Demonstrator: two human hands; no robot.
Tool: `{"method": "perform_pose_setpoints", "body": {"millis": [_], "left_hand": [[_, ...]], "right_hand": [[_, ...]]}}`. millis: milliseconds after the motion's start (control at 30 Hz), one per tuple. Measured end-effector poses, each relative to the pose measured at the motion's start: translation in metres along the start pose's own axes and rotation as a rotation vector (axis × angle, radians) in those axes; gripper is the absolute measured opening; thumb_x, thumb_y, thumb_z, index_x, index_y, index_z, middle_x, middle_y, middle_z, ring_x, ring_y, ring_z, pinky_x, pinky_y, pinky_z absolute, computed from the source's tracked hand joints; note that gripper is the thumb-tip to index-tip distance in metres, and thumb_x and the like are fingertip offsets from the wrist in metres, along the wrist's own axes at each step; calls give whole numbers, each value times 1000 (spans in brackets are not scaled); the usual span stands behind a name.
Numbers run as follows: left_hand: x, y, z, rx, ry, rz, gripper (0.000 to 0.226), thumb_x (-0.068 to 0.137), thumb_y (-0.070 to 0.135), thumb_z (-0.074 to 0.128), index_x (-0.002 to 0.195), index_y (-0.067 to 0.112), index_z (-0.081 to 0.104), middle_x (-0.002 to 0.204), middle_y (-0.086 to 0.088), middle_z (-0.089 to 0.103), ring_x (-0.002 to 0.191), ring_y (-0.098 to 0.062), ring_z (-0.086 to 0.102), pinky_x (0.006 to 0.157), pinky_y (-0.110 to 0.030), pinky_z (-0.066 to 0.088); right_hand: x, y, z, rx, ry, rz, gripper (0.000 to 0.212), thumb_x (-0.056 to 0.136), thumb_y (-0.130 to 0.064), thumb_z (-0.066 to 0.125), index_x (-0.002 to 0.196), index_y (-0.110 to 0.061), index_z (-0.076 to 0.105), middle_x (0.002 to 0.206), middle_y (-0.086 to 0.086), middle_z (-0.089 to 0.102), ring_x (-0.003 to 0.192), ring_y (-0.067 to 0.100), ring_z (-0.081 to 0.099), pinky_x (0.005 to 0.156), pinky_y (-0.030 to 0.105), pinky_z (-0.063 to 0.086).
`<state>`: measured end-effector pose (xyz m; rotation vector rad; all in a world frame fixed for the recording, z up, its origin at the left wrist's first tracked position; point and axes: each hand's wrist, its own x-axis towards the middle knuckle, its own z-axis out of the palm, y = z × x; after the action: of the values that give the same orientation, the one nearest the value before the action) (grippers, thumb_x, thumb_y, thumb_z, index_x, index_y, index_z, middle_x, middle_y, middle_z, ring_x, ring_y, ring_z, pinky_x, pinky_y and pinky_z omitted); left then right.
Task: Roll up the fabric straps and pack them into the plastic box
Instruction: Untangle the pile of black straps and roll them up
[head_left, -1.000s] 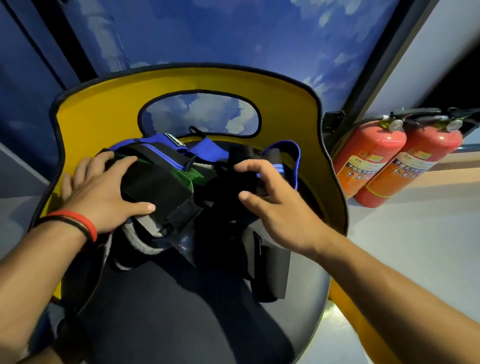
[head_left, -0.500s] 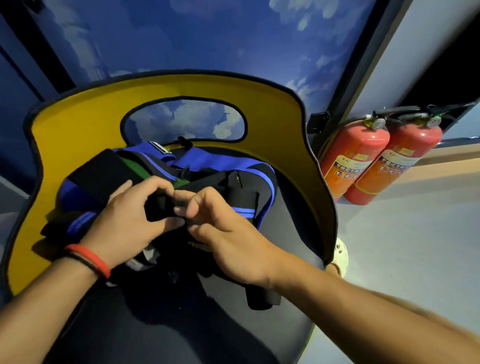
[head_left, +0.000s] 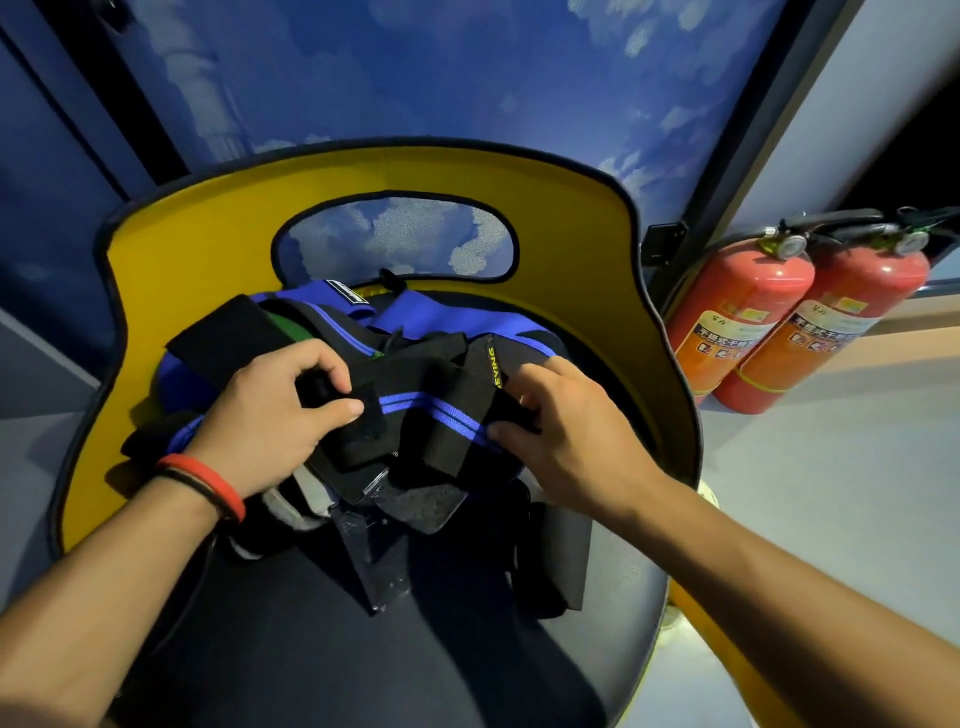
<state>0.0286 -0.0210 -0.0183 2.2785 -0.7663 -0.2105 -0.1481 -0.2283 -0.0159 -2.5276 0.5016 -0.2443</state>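
Hands parted since half a second ago: then they met at the middle of the heap, now they sit apart with a length of strap drawn between them. Left hand (head_left: 275, 415) grips one end of the striped strap (head_left: 431, 413), thumb laid across the top, fingers curled over a bunched black fold; grip narrow, closed on cloth. Right hand (head_left: 566, 431) pinches another part of the same strap, thumb under its near edge, fingers bent over the far edge beside a yellow-lettered tag (head_left: 496, 366). Strap is black with two blue lines running its length, lying roughly level from hand to hand, loose folds below it. It rests on top of the pile of straps (head_left: 431, 317), a heap of blue and black fabric with a bit of green showing at upper left, all on the dark seat (head_left: 311, 649) of a chair (head_left: 208, 270) with a yellow back and an oval cut-out. One black flap (head_left: 561, 551) hangs off the heap toward the near right of the seat. A clear glossy piece (head_left: 387, 566) shows under the near edge of the heap; cannot tell what it is. Red wristband (head_left: 208, 483) on the left wrist. Behind the chair, a wall panel (head_left: 467, 78) printed with blue sky and clouds. Two red fire extinguishers (head_left: 748, 322) stand side by side on the pale floor (head_left: 831, 493) to the right of the chair, near the wall.
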Motion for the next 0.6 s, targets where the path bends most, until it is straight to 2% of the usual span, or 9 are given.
{"method": "perform_pose_setpoints", "body": {"millis": [133,233,300,367,467,500,600], "left_hand": [[2,-1,-5,-1,28,0,28,76,16,83,78,30,59,80,3,66,80,-20,59,76,-37,47],[2,0,-7,4,50,3,31,76,11,82,74,29,57,81,0,65,80,-21,58,72,-30,42],[2,0,-7,16,71,-2,30,78,10,81,74,25,56,82,0,65,81,-23,58,71,-28,41],[1,1,-6,9,92,-9,30,79,8,80,77,22,54,84,2,64,83,-15,59,71,-19,40],[-3,3,-2,-30,108,4,32,79,5,79,86,23,54,91,10,64,87,10,58,71,-2,36],[-3,3,1,-46,100,20,35,79,4,79,91,26,55,96,13,65,93,10,59,77,-3,37],[-6,3,3,-57,56,91,55,80,1,78,114,39,58,111,12,65,112,-3,60,98,-24,43]], "right_hand": [[2,1,-5,-47,3,14,20,92,-38,67,91,-20,59,92,-4,55,86,19,54,70,37,44],[1,3,-8,-25,3,39,19,90,-40,68,87,-24,58,79,-7,58,78,21,56,62,36,41],[0,3,-10,11,11,3,22,88,-41,71,85,-24,58,76,-8,57,75,17,55,62,35,41],[-1,2,-12,77,1,-125,20,87,-39,74,87,-24,62,83,-8,58,78,13,55,69,37,47],[-6,-8,-3,224,-9,-306,17,89,-30,75,99,-17,70,99,-5,66,90,12,61,80,33,51],[-8,-12,3,270,5,-339,19,90,-25,74,105,-14,72,108,-3,69,100,13,63,88,32,51],[-11,-25,20,362,-52,-358,39,92,-10,68,131,-9,66,137,1,63,127,12,56,109,22,41]]}}
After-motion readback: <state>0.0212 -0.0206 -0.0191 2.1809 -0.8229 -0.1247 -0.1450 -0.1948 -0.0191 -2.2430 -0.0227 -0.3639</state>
